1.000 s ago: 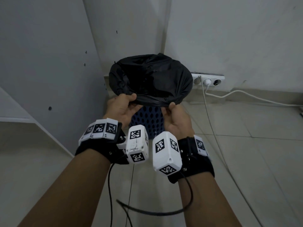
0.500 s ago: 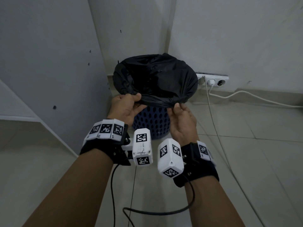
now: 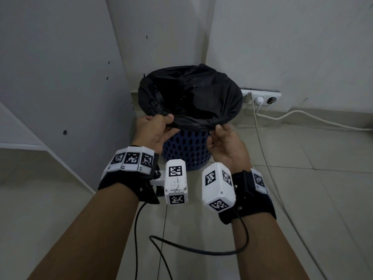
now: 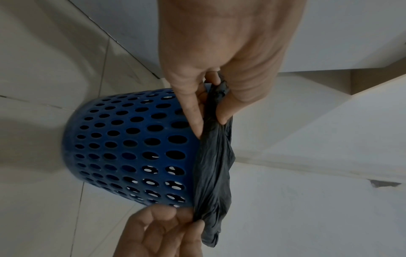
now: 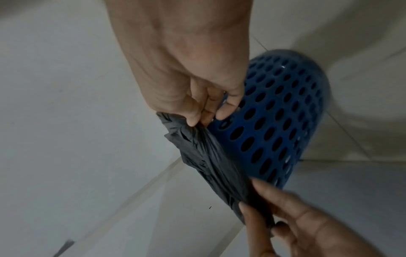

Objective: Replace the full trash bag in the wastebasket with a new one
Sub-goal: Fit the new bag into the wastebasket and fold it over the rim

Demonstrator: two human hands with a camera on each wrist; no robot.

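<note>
A blue perforated wastebasket stands on the floor in the corner. A black trash bag lines it, its edge folded over the rim. My left hand pinches the bag's near edge on the left, thumb on top. My right hand pinches the same bunched edge on the right, beside the rim. The inside of the bag is dark and I cannot make out what it holds.
A white wall socket strip with a plugged white cable sits to the right of the basket. A white cabinet panel rises close on the left. Black wrist cables hang over the tiled floor below my arms.
Both hands keep their pinch on the bag's near edge. They and the basket have drifted slightly in the view, and the hands stand a little wider apart.
</note>
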